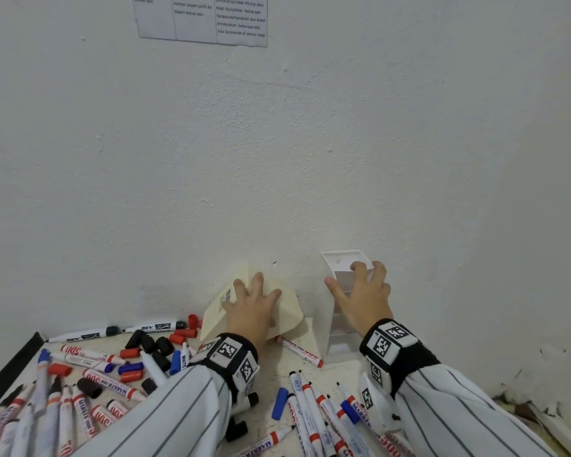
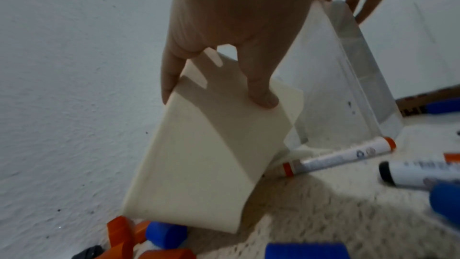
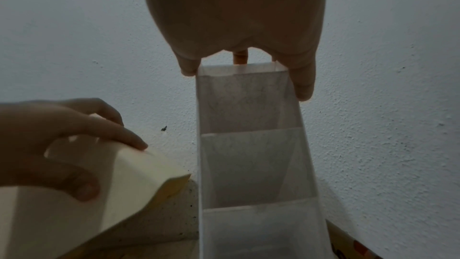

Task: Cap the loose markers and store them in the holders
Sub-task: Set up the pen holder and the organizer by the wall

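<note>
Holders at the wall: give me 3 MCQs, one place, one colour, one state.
1. Where does the red-ringed marker nearest the wall lie?
A. in the clear holder
B. on the table between the two holders
C. in the left hand

2. What colour is the holder under the left hand?
A. cream
B. blue
C. black

3. What is in the clear holder gripped by the right hand?
A. markers
B. caps
C. nothing visible

Answers:
1 B, the head view shows it flat on the table with one end under the cream holder.
2 A, cream in all views.
3 C, the right wrist view shows bare compartments.
</note>
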